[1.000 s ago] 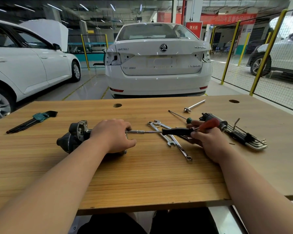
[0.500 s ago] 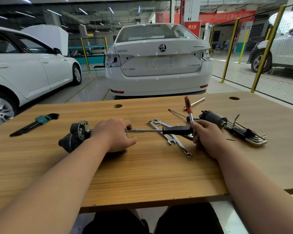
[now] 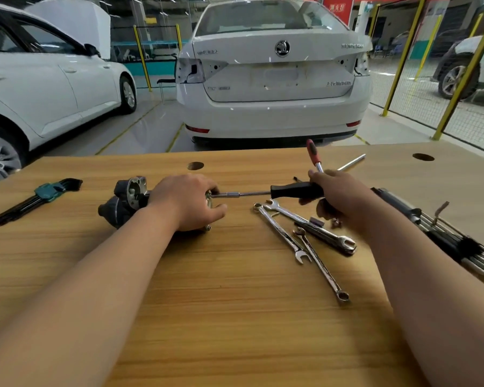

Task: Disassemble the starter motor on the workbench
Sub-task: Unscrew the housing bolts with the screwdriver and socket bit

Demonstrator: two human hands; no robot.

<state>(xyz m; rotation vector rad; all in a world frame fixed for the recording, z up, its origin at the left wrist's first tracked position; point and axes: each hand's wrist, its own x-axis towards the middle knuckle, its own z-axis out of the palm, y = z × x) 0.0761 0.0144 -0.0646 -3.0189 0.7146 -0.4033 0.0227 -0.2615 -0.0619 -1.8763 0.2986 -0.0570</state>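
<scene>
The starter motor (image 3: 126,201) lies on its side on the wooden workbench (image 3: 207,289), its dark nose pointing left. My left hand (image 3: 187,199) grips its body and hides most of it. A black-handled driver (image 3: 294,190) lies level, its steel shaft reaching left to the motor's right end under my left fingers. My right hand (image 3: 338,196) grips the black handle. A ratchet with a red grip (image 3: 313,156) sticks up from behind my right hand; how it is held is hidden.
Three combination wrenches (image 3: 305,233) lie crossed right of centre. A hex key set (image 3: 458,241) lies at the right edge, a teal-holder hex key set (image 3: 34,198) at the left. A steel T-bar (image 3: 352,162) lies behind my right hand. White cars stand beyond the bench.
The red-gripped ratchet swung from lying flat to pointing up and away. My right hand shifted onto the black driver handle. My left hand kept its hold on the motor.
</scene>
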